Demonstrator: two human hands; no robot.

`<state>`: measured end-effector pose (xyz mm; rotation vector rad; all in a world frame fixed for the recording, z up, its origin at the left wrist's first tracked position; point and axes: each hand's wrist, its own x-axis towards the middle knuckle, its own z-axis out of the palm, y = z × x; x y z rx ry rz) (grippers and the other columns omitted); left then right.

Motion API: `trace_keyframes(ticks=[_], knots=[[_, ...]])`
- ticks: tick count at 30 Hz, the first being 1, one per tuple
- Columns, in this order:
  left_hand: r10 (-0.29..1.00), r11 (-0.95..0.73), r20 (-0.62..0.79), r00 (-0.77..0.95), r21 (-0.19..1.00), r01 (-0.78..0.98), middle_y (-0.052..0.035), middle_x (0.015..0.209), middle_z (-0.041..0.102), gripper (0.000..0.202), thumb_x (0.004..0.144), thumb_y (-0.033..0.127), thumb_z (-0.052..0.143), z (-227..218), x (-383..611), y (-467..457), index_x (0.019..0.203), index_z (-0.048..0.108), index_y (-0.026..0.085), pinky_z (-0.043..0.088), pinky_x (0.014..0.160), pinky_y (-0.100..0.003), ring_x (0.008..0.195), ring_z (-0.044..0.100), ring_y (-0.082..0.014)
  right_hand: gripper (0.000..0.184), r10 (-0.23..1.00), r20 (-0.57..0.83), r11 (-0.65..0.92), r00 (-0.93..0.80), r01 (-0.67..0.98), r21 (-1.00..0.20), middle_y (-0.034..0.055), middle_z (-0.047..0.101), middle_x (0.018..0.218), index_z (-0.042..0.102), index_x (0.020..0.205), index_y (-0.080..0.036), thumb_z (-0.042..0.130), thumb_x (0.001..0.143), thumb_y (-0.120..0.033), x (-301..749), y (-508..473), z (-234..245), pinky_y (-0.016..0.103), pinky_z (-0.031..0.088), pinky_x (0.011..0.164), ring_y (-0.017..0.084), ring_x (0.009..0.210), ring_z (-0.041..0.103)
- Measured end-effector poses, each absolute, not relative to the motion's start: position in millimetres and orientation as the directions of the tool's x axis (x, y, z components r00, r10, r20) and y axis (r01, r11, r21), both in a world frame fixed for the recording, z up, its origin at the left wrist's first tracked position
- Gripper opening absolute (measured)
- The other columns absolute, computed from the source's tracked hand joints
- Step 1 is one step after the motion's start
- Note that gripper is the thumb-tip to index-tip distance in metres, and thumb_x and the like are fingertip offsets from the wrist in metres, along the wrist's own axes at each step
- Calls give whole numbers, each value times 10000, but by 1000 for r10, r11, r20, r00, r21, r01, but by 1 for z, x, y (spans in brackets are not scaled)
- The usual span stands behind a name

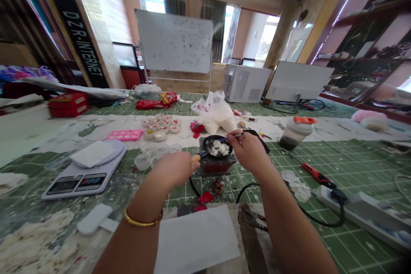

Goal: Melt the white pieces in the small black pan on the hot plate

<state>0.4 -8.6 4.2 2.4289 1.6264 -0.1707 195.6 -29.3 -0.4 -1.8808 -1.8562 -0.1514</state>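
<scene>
My left hand (175, 169) grips the wooden handle (195, 158) of a small black pan (208, 140), and a gold bangle (143, 218) circles that wrist. The pan holds white lumps (220, 148) and rests on a small red and black electric burner (215, 166). My right hand (247, 152) is shut on a thin metal utensil (234, 135), whose end reaches over the pan towards the lumps. Black cords run from beneath the burner across the green cutting mat (346, 171).
A digital kitchen scale (85, 175) lies to the left, beyond it a pink mould (124, 135) and several small cups (160, 127). Behind the pan is a plastic bag of white material (213, 113). To the right are a shaker bottle (294, 133), a red-handled tool (316, 175) and a power strip (362, 209).
</scene>
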Motion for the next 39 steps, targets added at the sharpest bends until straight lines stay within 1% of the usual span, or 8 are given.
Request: trace_keyframes(ticks=[3,12,17,21,26,31,36,39], knots=[[900,-359,-221,376,115,926,-102,812,642,446,773,501,269,4,1,-8,775,574,175,381,562,-282,679,583,-212,314,934,354,24,56,975,-219,35,632,709,602,840,-199,322,832,-341,197,-28,-2,235,297,608,155,704,552],[901,-363,-217,376,98,927,-96,828,640,441,771,500,268,2,0,-7,776,572,181,379,557,-282,686,580,-219,333,939,331,-20,96,974,-224,54,644,783,607,870,-190,315,834,-346,202,-31,1,239,319,639,160,741,560],[898,-375,-204,389,101,921,-98,845,637,446,774,497,259,2,1,-7,769,570,178,375,554,-275,708,579,-222,332,893,438,2,106,971,-237,45,642,843,600,861,-198,311,835,-360,204,-40,7,242,324,663,165,794,559],[896,-376,-214,389,100,921,-93,819,638,435,773,488,262,2,1,-8,764,568,179,379,544,-291,688,580,-231,336,937,347,22,49,980,-197,56,644,784,600,814,-182,306,838,-344,202,-40,6,248,326,644,170,756,564],[892,-393,-198,406,103,914,-91,825,638,438,776,492,253,1,0,-7,758,566,187,387,553,-304,700,579,-237,335,912,406,42,61,970,-239,41,637,858,612,820,-197,312,837,-346,202,-42,8,235,324,645,155,774,563],[898,-374,-212,386,94,923,-86,803,639,425,771,488,268,1,1,-6,749,563,183,384,544,-305,672,580,-234,339,936,352,80,8,969,-234,38,636,727,611,823,-191,311,837,-348,201,-44,8,234,322,613,152,705,561],[898,-384,-198,393,84,919,-91,840,641,430,775,490,265,0,2,-6,760,567,185,389,565,-305,709,581,-236,333,904,422,58,68,959,-279,42,636,862,620,856,-199,327,832,-354,202,-41,6,229,334,662,154,788,565],[901,-374,-201,384,89,923,-88,831,641,433,772,502,268,-1,2,-6,761,566,187,391,573,-301,699,580,-225,298,926,377,78,31,959,-271,34,643,784,607,856,-203,341,827,-334,202,-38,5,230,338,647,153,746,568]])
